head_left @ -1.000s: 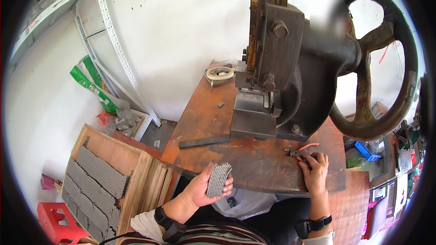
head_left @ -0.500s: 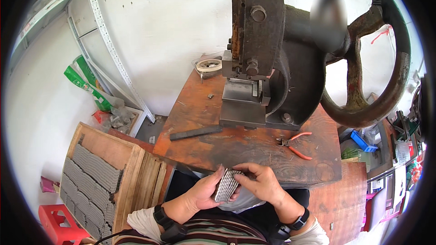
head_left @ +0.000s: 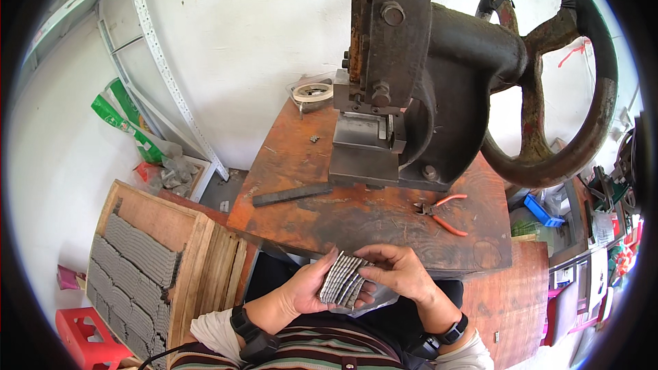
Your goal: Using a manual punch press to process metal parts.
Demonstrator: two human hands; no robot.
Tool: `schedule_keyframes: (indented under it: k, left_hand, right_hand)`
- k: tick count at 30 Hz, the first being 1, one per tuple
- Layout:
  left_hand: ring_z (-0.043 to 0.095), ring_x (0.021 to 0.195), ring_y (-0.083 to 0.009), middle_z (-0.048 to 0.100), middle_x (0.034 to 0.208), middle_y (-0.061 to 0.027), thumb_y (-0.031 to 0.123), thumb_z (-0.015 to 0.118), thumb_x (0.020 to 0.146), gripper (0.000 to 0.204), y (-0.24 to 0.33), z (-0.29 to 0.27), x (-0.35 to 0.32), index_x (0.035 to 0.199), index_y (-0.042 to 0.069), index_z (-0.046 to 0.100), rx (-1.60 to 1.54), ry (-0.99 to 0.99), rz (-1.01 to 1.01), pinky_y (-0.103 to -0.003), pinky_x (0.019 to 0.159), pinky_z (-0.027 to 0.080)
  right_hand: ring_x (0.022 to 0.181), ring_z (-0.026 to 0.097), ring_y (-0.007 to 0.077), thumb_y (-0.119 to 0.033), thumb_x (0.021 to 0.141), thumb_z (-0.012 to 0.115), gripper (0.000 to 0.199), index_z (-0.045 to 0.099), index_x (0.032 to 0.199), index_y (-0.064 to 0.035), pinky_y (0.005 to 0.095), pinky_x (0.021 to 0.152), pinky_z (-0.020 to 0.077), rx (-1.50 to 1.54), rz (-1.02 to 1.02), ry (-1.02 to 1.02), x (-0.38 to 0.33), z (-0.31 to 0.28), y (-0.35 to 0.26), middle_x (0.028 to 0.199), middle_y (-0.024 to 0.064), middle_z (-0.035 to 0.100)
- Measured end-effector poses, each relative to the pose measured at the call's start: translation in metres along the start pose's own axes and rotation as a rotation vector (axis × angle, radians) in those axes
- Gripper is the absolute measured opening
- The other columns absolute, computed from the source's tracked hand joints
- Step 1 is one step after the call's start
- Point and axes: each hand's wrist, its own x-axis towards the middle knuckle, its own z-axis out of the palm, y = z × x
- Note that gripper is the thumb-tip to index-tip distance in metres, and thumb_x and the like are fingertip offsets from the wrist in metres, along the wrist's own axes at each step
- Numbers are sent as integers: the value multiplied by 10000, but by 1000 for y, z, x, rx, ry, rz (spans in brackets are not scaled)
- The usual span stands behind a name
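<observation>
Low in front of me, just off the near edge of the wooden bench, I hold a bundle of thin grey metal strips (head_left: 343, 279) with notched surfaces, lying side by side. My left hand (head_left: 308, 286) is closed round its left side and underside, fingertips showing below on the right. At the upper right corner, my right hand (head_left: 397, 272) pinches the strips between thumb and fingers. Beyond my hands stands a hand press (head_left: 391, 82) with a metal die block (head_left: 362, 133). Pliers with orange handles (head_left: 445, 216) lie on the bench to the right.
A wooden tray (head_left: 199, 260) packed with similar grey strips (head_left: 127, 288) leans at the left on stacked boards. On the bench (head_left: 295, 226) lie a dark flat bar (head_left: 291, 194) and a tape roll (head_left: 312, 92). The press's large handwheel (head_left: 606, 89) rises at right. A red stool (head_left: 89, 336) stands lower left.
The bundle has turned in my hands and its strips are fanned a little wider apart. My right hand has stayed at its upper right corner. The whole view has shifted slightly.
</observation>
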Motion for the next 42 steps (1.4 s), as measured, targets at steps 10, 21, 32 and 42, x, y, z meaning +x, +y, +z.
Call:
schedule_keyframes:
  k: [10,21,32,42]
  left_hand:
    - [585,1040,-448,577,1148,-257,504,255,982,654,-2,5,-1,1280,-47,442,40,-24,13,-508,908,504]
    - [639,918,-388,611,1077,-257,504,276,982,639,2,-11,-8,1305,-25,431,118,-30,-54,-475,836,525]
    - [540,472,-142,579,629,-49,552,444,934,561,3,-99,9,898,29,643,1129,671,-338,-263,417,439]
    - [677,804,-273,693,854,-147,436,641,827,390,-18,-118,25,929,65,703,1893,449,-103,-365,744,514]
  right_hand:
    - [981,614,159,96,786,658,357,587,1129,31,288,872,495,160,-83,122,-13,5,11,1077,113,640]
    - [900,588,102,62,801,672,348,609,1138,-2,244,826,488,218,-256,160,-9,-2,12,1008,40,627]
    - [607,583,108,-44,877,635,89,547,870,-27,227,532,484,332,-287,517,-10,-38,24,744,34,600]
    - [630,616,136,-42,906,587,47,542,916,-31,250,542,508,407,-267,357,-17,-41,28,814,86,645]
